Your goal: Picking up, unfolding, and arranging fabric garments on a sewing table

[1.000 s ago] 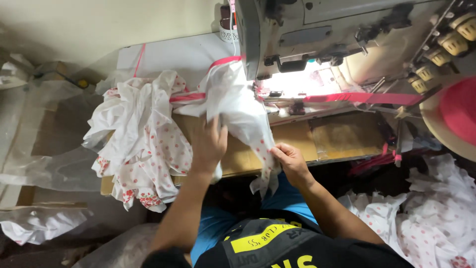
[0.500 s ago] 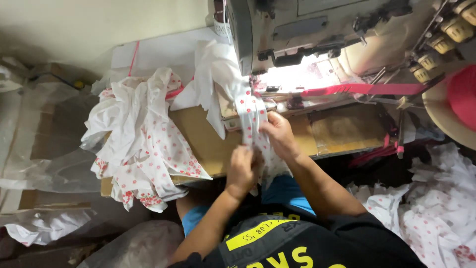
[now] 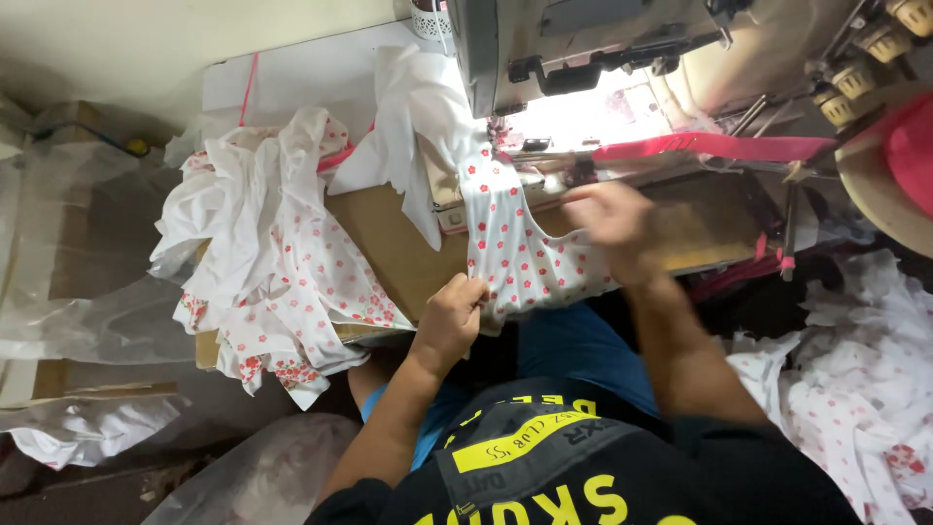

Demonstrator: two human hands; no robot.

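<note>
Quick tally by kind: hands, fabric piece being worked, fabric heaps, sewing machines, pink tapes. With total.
Hands: 2, left hand and right hand
Flower-print piece held: 1
Fabric heaps: 2, left heap and right heap
Sewing machine: 1
Pink tape: 1
Total: 7

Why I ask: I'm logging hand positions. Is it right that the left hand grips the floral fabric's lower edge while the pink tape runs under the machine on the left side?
Not quite: the head view shows the pink tape running out to the right of the machine. The left hand does grip the floral fabric at its lower edge.

My garment sewing workshop: industrial sewing machine (image 3: 603, 49), heaps of floral fabric pieces (image 3: 282, 262), red binding tape (image 3: 719, 146).
</note>
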